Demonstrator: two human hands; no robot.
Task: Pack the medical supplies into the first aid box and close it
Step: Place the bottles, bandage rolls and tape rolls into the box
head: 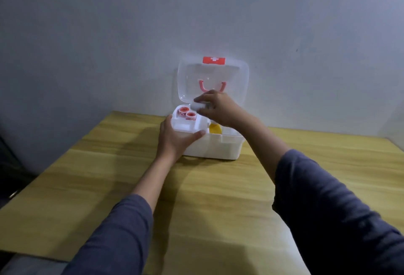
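A white first aid box stands on the wooden table near the wall, its clear lid raised upright with a red latch on top. Two red-and-white tape rolls sit in the white inner tray at the box's left. A yellow item lies lower in the box, right of the tray. My left hand grips the tray's front left corner. My right hand hovers over the box and pinches a small white roll, blurred.
The wooden table stretches toward me from the box. A grey wall stands right behind the lid. The table's left edge drops into a dark area.
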